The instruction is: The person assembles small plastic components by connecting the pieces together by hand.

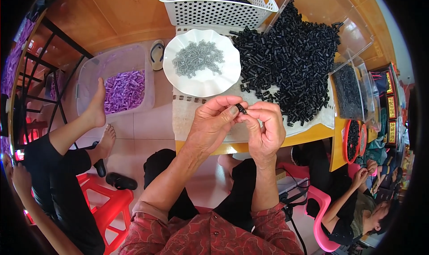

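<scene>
Between the fingertips of both hands, over the near edge of the table, is a small black plastic part (241,108). My left hand (215,119) pinches it from the left with thumb and forefinger. From the other side, my right hand (264,124) also has thumb and forefinger closed on it. Just beyond my hands stands a white scalloped plate (172,83), with a heap of small clear pieces (196,58) on it. To its right lies a large pile of black plastic parts (295,63) on a pale cloth (185,121).
A white perforated basket (214,14) of black parts stands at the back. On the floor at left, a clear tub (149,94) holds purple pieces near a red stool (107,206). One person (53,174) sits left, another (357,210) right by a pink chair (322,201).
</scene>
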### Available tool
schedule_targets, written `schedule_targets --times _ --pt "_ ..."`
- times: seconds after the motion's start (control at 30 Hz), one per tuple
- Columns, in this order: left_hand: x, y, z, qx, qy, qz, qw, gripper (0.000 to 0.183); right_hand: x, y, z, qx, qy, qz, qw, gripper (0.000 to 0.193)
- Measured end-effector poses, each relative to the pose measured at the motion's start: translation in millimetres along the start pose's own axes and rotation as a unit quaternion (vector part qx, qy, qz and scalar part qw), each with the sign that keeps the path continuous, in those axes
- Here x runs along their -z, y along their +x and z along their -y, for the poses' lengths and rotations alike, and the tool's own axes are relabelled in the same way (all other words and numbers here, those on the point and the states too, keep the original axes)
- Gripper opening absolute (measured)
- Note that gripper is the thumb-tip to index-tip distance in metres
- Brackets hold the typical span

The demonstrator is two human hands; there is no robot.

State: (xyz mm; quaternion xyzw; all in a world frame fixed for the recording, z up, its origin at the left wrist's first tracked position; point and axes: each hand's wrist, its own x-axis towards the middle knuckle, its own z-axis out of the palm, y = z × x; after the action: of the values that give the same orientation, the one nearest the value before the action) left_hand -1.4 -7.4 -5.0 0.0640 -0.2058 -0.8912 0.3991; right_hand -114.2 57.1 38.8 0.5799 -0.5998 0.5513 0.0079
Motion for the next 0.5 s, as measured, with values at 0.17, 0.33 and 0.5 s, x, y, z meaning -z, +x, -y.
schedule_targets --times 0.17,0.33,0.5 --pt "-4.1 2.0 3.0 -0.001 0.021 -0.009 1.000 0.023 3.7 -1.1 -4.3 -0.004 -0.007 -0.002 1.000 0.018" --pt "-3.6 0.7 0.5 0.000 0.021 -0.019 1.000 0.023 1.7 -0.6 -1.7 0.005 -0.030 0.008 1.000 0.017" --pt "-3.6 1.4 -0.7 -0.008 0.062 -0.011 0.998 0.022 3.6 0.1 0.8 0.020 -0.049 0.008 0.999 0.018"
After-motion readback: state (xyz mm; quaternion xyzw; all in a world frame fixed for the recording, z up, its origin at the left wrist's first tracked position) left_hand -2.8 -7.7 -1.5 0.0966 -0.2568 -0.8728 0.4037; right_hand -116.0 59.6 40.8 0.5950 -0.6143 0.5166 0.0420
